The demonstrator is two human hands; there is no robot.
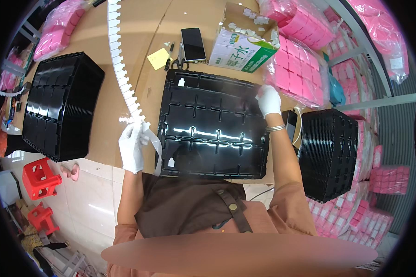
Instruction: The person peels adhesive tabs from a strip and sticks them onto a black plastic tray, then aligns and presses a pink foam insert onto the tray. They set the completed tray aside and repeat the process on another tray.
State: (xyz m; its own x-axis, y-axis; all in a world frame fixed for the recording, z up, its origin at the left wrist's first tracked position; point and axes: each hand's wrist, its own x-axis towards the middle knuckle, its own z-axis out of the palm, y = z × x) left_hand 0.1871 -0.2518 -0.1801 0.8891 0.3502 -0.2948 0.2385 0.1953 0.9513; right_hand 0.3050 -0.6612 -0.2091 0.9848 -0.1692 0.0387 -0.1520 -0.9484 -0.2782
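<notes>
A black plastic blister tray [208,113] with moulded compartments lies in front of me on the cardboard-covered table. Two small white bottle-shaped stickers show on it, an upper one [181,82] and a lower one [171,162], both along its left side. My left hand [132,147], in a white glove, pinches a long white sticker strip [117,60] with a notched edge beside the tray. The strip runs away to the far edge of view, and its loose end hangs below the hand. My gloved right hand [268,100] is closed over the tray's far right corner; whatever its fingers hold is hidden.
Stacks of black trays stand left [60,106] and right [330,154]. Beyond the tray are scissors [180,64], a phone [193,44], yellow sticky notes [158,59] and an open carton [245,46] with scraps. Pink wrapped packs [298,71] fill the right; red stools [40,177] stand lower left.
</notes>
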